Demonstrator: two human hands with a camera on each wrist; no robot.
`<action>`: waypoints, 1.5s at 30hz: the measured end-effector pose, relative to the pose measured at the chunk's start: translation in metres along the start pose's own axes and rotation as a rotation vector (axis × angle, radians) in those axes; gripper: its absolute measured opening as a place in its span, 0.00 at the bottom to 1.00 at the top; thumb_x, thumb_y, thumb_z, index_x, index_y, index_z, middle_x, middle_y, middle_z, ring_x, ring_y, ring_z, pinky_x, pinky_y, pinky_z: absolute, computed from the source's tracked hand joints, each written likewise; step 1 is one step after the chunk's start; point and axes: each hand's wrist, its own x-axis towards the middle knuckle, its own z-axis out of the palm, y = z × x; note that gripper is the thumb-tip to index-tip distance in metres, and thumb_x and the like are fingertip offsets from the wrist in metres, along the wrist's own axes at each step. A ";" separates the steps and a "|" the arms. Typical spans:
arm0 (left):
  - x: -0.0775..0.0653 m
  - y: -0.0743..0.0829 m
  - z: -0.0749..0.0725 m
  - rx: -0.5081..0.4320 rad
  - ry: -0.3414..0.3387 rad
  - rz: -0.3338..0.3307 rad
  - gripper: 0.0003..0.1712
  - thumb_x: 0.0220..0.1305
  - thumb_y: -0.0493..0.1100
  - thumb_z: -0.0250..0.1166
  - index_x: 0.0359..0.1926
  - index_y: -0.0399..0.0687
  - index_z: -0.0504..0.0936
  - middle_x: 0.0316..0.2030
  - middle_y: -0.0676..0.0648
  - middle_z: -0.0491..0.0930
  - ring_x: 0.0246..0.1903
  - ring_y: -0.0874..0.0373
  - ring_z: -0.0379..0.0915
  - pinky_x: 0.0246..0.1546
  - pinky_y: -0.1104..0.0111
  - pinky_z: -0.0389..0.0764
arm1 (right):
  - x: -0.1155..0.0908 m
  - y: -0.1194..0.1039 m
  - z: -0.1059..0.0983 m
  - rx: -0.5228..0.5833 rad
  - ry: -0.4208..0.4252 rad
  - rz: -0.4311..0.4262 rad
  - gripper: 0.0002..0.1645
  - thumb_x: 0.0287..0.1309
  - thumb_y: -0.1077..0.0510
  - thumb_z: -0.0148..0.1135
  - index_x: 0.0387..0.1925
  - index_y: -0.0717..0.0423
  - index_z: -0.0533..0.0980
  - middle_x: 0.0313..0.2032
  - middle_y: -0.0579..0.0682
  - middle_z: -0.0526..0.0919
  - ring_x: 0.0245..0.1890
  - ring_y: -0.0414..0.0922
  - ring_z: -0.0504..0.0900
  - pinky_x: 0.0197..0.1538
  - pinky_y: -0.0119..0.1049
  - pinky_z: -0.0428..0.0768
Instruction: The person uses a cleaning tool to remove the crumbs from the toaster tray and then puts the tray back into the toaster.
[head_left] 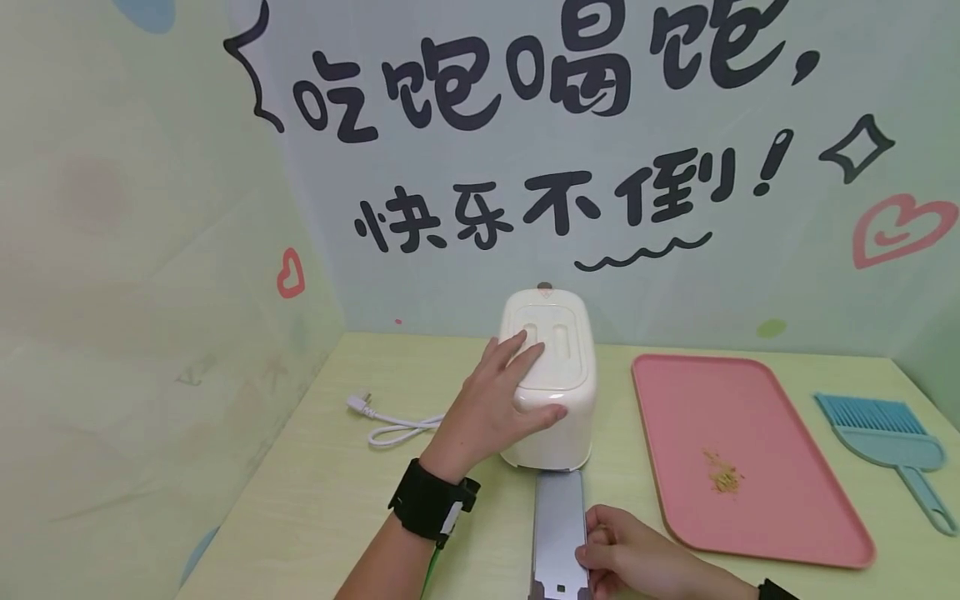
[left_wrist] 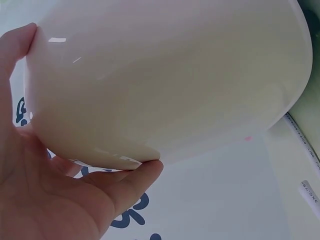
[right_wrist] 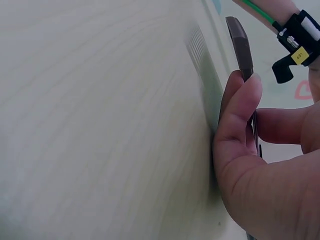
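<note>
A white toaster (head_left: 562, 442) with two slots in its top stands near the wall. My left hand (head_left: 487, 408) grips it, fingers over the top edge and thumb across the front; in the left wrist view the hand spans the smooth toaster body (left_wrist: 175, 85). A flat metal crumb tray (head_left: 558, 525) lies in line with the toaster's base, its far end right at the bottom edge. With thumb and fingers my right hand (head_left: 637, 554) pinches the tray's right edge, low over the table. In the right wrist view the tray's dark end piece (right_wrist: 241, 45) sticks out past the fingertips.
A pink tray (head_left: 750, 417) lies to the right, with a small heap of crumbs (head_left: 724, 477) on it. Farther right is a blue brush (head_left: 888, 442). The toaster's white power cord (head_left: 401, 429) and plug lie left of it. Printed walls close off the table's back and left.
</note>
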 end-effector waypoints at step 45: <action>-0.002 0.000 0.001 0.014 0.006 0.012 0.50 0.64 0.67 0.73 0.80 0.54 0.69 0.82 0.47 0.59 0.81 0.33 0.47 0.72 0.38 0.68 | 0.038 -0.009 0.004 -0.068 0.199 -0.014 0.14 0.74 0.64 0.61 0.53 0.70 0.70 0.28 0.49 0.80 0.24 0.42 0.80 0.29 0.32 0.83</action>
